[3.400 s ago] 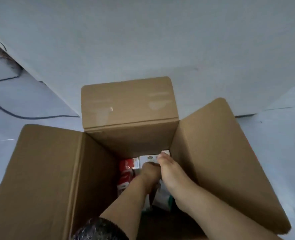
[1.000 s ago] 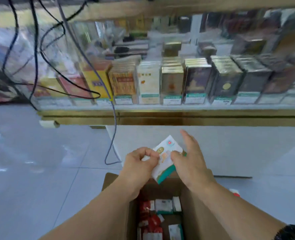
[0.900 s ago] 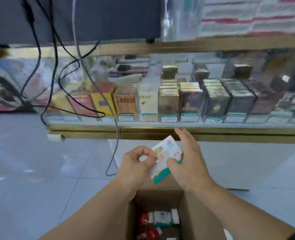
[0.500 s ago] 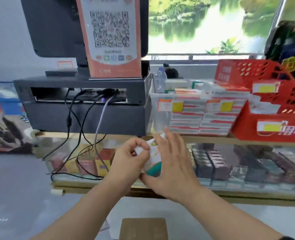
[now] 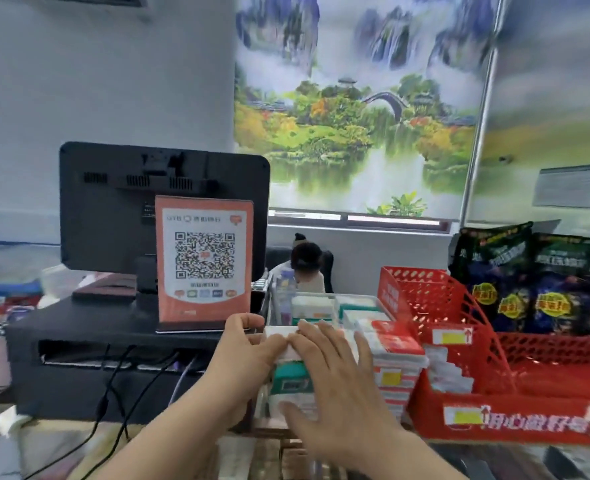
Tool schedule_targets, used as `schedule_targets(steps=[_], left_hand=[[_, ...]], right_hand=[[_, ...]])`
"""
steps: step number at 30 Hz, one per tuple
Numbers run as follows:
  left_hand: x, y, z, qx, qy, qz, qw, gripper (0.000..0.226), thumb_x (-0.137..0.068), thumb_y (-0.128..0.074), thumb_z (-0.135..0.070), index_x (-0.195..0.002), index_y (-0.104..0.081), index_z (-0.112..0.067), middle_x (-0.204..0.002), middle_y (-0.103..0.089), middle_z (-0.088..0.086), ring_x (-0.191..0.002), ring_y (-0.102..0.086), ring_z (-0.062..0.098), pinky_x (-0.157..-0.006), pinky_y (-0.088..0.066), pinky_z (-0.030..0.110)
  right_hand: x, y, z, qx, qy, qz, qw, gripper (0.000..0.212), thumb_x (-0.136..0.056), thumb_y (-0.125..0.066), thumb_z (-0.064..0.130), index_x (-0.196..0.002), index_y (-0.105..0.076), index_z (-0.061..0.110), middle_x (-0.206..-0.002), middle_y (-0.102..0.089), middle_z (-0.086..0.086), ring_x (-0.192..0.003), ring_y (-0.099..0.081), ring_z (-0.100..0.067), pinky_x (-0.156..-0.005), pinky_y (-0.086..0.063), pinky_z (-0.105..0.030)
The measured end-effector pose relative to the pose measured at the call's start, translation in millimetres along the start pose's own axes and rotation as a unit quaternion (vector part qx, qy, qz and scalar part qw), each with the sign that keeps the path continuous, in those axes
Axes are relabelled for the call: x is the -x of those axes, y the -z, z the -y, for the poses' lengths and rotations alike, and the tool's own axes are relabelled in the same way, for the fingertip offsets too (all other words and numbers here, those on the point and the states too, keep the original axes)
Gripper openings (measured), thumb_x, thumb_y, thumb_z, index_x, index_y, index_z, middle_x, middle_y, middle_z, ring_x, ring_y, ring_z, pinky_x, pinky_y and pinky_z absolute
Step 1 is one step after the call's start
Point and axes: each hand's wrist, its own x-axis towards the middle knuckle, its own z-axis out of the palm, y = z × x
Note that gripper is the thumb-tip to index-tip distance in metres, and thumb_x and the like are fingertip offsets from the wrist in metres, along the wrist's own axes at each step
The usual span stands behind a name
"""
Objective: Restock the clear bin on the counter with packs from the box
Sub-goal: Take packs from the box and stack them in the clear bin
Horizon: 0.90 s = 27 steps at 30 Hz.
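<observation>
head view, at the shop worktop [image 5: 54, 438].

- clear bin [image 5: 358, 299] sits on the worktop near the middle, between a black stand [image 5: 89, 336] on its left and a red basket [image 5: 459, 317] touching its right side.
- bin holds white-and-teal packs [image 5: 312, 306] at the back and a stack of red-and-white packs [image 5: 395, 346] along its near right side.
- pack [image 5: 288, 374] in hand: white top, teal band, upright at the bin's near left corner. cannot tell whether it is over the rim or just outside the near wall.
- left hand [image 5: 248, 355]: grip narrow, curled fingers pinching the pack's upper left edge.
- right hand [image 5: 335, 386]: grip wide, fingers straight and laid flat across the pack's front, fingertips [image 5: 302, 337] meeting the left hand at the top edge, thumb low by the pack's bottom edge.
- on the black stand: a monitor [image 5: 113, 209] seen from behind and an orange qr-code sign [image 5: 205, 263] standing at the stand's near right corner, just left of the bin.
- cables [image 5: 113, 393] hang from the stand's front toward the near edge of the worktop.
- dark snack bags [image 5: 528, 282] stand behind the red basket at the far right.
- a person's head [image 5: 307, 258] shows beyond the far edge of the worktop, behind the bin; a landscape picture [image 5: 355, 116] covers the wall behind.
</observation>
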Motion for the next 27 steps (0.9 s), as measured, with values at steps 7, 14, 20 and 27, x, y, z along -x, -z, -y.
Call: schedule_targets(steps=[7,14,20,27], left_hand=[[-38,-18,-33,-0.023,0.031,0.040,0.998,0.042,-0.084,-0.067,-0.005,-0.116,-0.041,-0.013,-0.103,-0.058,0.012,-0.069,-0.061,0.019,-0.036,-0.041,0.015],[-68,-37,-52,0.006,0.038,0.057,0.998,0.036,-0.089,-0.064,-0.015,-0.118,-0.043,-0.019,-0.113,-0.060,0.007,-0.089,-0.067,0.020,-0.060,-0.057,0.027],[-76,-41,-55,0.019,0.039,0.033,0.999,0.024,-0.094,-0.057,-0.016,-0.115,-0.048,-0.022,-0.108,-0.057,0.004,-0.089,-0.062,0.017,-0.080,-0.057,0.032],[-94,-41,-43,0.021,0.048,-0.037,0.998,0.013,-0.096,-0.051,-0.010,-0.104,-0.055,-0.019,-0.093,-0.061,0.008,-0.078,-0.060,0.017,-0.078,-0.055,0.033]], right_hand=[[-67,52,-36,-0.124,-0.043,0.162,0.978,0.050,-0.077,-0.067,0.028,-0.117,-0.038,0.034,-0.118,-0.048,0.007,-0.106,-0.048,-0.013,-0.093,-0.046,-0.035],[-117,62,-73,-0.077,-0.054,0.182,0.979,0.050,-0.078,-0.070,0.020,-0.107,-0.032,0.033,-0.110,-0.049,0.003,-0.094,-0.055,-0.015,-0.082,-0.053,-0.033],[-161,22,-124,-0.092,-0.091,0.133,0.983,0.057,-0.073,-0.076,0.025,-0.100,-0.028,0.038,-0.112,-0.048,0.008,-0.096,-0.053,-0.016,-0.088,-0.052,-0.039],[-192,-34,-150,-0.059,-0.074,0.213,0.973,0.052,-0.075,-0.072,0.026,-0.108,-0.033,0.033,-0.119,-0.046,0.005,-0.102,-0.043,-0.015,-0.097,-0.039,-0.041]])
